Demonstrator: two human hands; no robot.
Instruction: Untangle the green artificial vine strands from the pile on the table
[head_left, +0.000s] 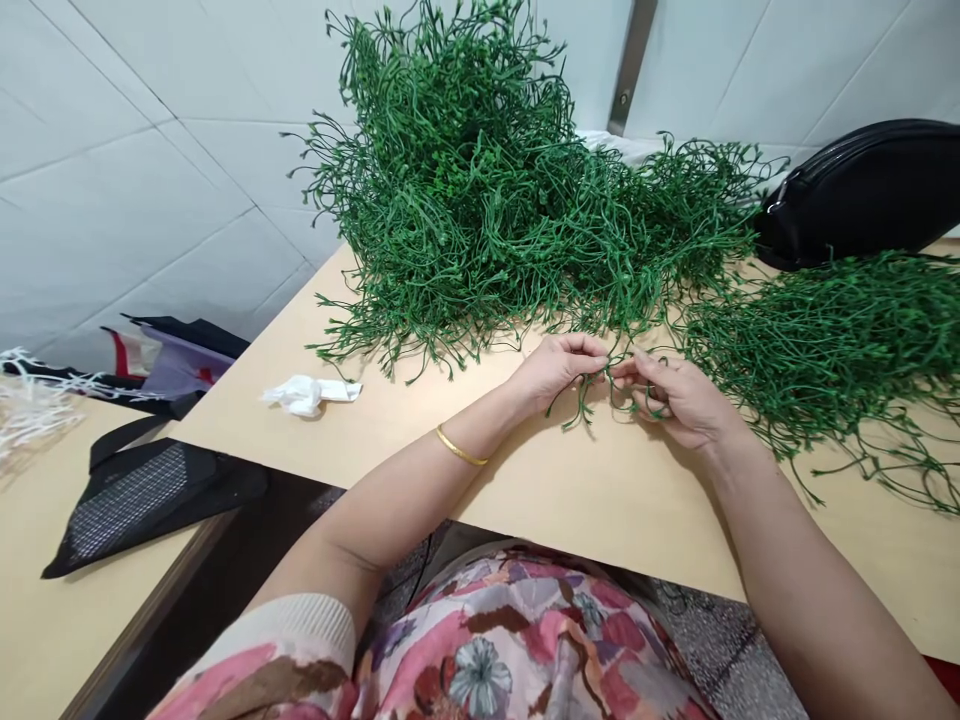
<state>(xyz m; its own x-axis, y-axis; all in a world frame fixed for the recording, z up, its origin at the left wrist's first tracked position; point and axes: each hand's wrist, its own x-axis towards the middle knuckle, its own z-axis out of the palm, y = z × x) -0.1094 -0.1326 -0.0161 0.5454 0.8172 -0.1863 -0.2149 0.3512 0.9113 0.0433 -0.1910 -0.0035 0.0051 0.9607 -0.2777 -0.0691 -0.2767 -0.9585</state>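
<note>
Between my fingertips, over the front of the table, is a small green artificial plant stem [583, 402] with thin strands and forked tips. My left hand [559, 370] pinches it from the left, thumb and forefinger pressed together. From the right, my right hand [679, 398] grips strands of the same stem, its fingers curled and nearly touching the left fingertips. Just beyond both hands rises a big tangled heap of green stems [465, 190]. A second, flatter pile of green stems [832, 345] lies to the right of my right hand.
A crumpled white tissue [304, 395] lies on the wooden table [420, 440] at left. A black bag [870, 190] stands at the back right against the tiled wall [202, 170]. On a neighbouring table at left are a black mesh pouch [142, 500] and white strands [30, 405].
</note>
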